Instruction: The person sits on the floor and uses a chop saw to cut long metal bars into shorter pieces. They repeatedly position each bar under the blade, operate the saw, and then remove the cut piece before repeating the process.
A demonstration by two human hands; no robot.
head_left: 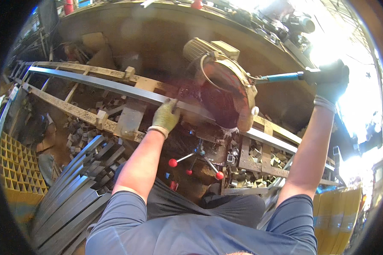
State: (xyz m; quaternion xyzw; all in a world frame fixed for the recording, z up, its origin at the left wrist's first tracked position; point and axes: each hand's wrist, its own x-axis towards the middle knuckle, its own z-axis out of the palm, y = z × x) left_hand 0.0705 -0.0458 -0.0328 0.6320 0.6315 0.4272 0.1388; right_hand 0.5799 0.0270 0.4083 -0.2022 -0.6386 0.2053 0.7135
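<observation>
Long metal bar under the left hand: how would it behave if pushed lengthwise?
Probably stiff: the bar spans gaps in the rack with no obvious sag. Likely to slide fairly easily, since its surface looks smooth and shiny. Unlikely to roll, as its faces look flat; perhaps light for its length if hollow like the square offcut below.

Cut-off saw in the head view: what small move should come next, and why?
Probably press the blue lever slightly down: the right hand grips it, the left hand rests on the long metal tube, and the circular blade appears to meet that tube.
</observation>
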